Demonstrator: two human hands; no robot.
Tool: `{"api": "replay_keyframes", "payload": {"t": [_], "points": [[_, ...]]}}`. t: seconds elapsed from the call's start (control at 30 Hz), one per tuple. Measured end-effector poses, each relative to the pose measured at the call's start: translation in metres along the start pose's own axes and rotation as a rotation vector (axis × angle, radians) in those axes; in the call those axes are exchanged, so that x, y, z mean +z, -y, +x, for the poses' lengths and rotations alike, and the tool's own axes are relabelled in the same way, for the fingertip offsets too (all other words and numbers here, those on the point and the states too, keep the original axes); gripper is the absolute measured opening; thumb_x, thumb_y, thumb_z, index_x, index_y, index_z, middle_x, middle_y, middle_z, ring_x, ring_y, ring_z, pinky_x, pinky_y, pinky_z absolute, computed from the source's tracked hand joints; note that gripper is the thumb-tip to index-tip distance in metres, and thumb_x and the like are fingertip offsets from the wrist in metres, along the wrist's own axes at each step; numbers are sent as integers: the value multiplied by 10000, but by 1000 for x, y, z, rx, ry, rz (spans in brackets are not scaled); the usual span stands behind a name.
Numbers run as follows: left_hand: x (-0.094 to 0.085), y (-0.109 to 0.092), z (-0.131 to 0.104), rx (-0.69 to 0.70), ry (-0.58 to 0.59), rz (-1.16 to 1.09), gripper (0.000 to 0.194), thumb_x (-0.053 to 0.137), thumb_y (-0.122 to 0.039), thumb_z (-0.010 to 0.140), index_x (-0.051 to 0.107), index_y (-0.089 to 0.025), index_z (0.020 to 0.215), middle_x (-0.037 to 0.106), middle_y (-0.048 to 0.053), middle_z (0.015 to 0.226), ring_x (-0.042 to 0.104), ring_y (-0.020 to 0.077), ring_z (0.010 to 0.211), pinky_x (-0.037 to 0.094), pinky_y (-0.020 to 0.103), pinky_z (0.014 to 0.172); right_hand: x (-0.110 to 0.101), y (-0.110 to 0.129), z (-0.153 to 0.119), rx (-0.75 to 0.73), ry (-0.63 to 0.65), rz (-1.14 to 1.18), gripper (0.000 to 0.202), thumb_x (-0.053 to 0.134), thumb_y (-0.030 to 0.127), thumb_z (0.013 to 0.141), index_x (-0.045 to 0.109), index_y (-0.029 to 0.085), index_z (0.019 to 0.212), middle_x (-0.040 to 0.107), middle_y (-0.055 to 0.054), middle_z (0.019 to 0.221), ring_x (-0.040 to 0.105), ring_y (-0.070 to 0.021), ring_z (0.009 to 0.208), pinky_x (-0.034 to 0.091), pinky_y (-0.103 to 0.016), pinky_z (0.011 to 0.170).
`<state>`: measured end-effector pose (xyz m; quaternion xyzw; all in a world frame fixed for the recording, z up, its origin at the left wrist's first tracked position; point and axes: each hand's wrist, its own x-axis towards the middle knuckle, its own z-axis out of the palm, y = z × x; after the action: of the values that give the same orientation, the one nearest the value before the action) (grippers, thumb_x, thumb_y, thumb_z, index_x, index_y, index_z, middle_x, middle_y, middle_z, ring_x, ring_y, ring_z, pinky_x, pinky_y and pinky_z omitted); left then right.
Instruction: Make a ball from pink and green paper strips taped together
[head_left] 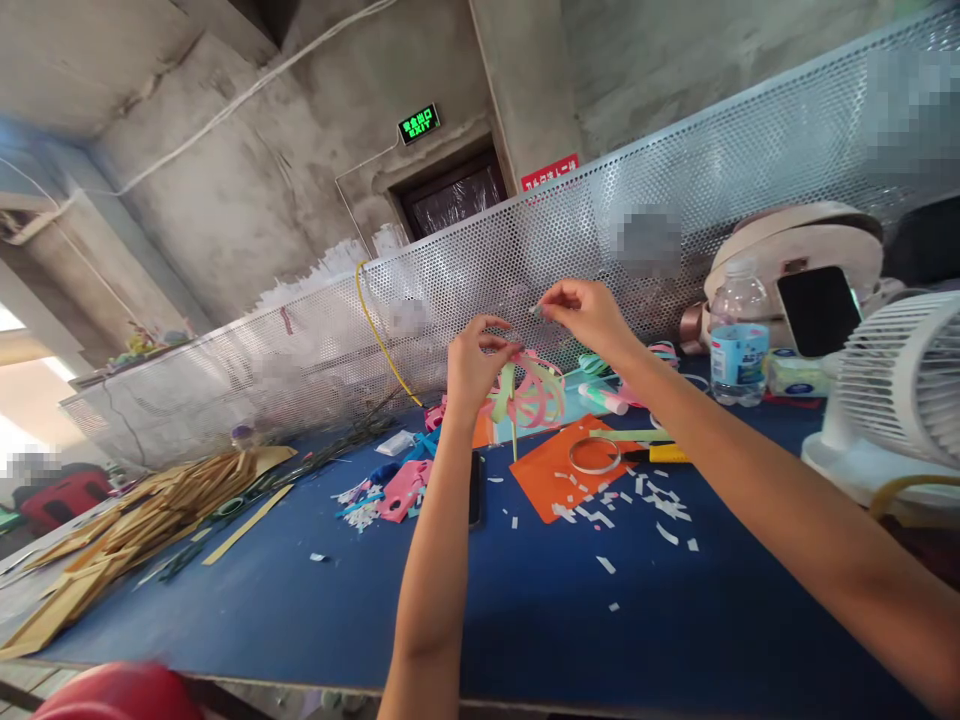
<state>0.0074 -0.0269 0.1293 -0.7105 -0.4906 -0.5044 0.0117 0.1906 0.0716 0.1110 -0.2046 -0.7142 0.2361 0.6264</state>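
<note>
My left hand (pixel 480 365) is raised above the table, its thumb and fingers pinched at the top of a round ornament of looped pink and pale green paper strips (pixel 536 390). A loose green strip hangs from the ornament. To the right and a little higher, my right hand (pixel 589 312) pinches a small pale scrap (pixel 535 312), too small to name. Below them lie an orange paper sheet (pixel 544 470), a roll of tape or ring (pixel 595 456) and a yellow-handled cutter (pixel 667 454), which is partly behind my right forearm.
White paper scraps (pixel 664 505) are scattered over the blue table (pixel 540 630). Pink paper pieces (pixel 405 490) lie left of my forearm, brown strips (pixel 150 510) farther left. A bottle (pixel 739 345), a phone (pixel 819 310) and a white fan (pixel 900 375) stand right, before a perforated metal screen (pixel 495 260).
</note>
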Motion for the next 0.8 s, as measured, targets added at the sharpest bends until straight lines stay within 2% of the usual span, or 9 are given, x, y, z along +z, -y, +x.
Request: {"api": "replay_keyframes", "payload": {"t": [0.07, 0.1, 0.23, 0.37, 0.47, 0.63, 0.8], "points": [[-1, 3, 0, -54, -16, -17, 207, 802, -238, 735, 687, -233, 908, 756, 4, 726, 691, 181, 646, 514, 317, 614, -5, 2, 1, 9, -72, 24, 60, 652, 290, 839, 652, 230, 847, 748, -61, 869, 692, -222, 826, 535, -393, 761], [-1, 4, 0, -69, -13, -27, 170, 800, -234, 734, 686, -228, 860, 757, 11, 737, 694, 184, 655, 513, 316, 607, -7, 3, 1, 21, -54, 45, 71, 632, 290, 857, 644, 235, 901, 754, -61, 884, 697, -225, 837, 536, -396, 770], [-3, 9, 2, -5, -13, -22, 108, 802, -227, 722, 695, -220, 728, 751, 17, 767, 710, 199, 777, 536, 338, 720, -6, 9, -4, 48, 180, 73, 326, 681, 281, 836, 577, 267, 1144, 761, -38, 886, 708, -240, 867, 536, -395, 783], [-6, 11, 4, 94, -35, 58, 64, 803, -242, 730, 740, -237, 739, 747, 8, 780, 689, 194, 795, 526, 367, 823, 9, 12, -11, 18, 299, 49, 435, 736, 262, 792, 548, 283, 1184, 752, -16, 874, 711, -229, 856, 539, -375, 776], [-7, 12, 5, 92, -20, 53, 53, 789, -236, 746, 774, -245, 796, 749, 16, 779, 685, 192, 778, 532, 359, 796, 17, 13, -14, -6, 308, 30, 419, 723, 283, 811, 547, 285, 1190, 742, -14, 858, 706, -223, 829, 532, -366, 736], [-8, 14, 4, 107, -21, 40, 112, 769, -205, 754, 793, -233, 860, 754, 29, 810, 695, 188, 795, 534, 346, 788, 17, 14, -14, 5, 285, 26, 346, 655, 308, 868, 547, 284, 1195, 743, -19, 867, 688, -219, 801, 508, -370, 696], [-8, 12, 3, 77, 0, 30, 128, 718, -152, 755, 780, -227, 838, 757, 20, 785, 700, 181, 777, 543, 331, 758, 16, 15, -14, -2, 302, 27, 429, 714, 283, 815, 531, 291, 1202, 736, -6, 847, 679, -211, 788, 498, -358, 688]]}}
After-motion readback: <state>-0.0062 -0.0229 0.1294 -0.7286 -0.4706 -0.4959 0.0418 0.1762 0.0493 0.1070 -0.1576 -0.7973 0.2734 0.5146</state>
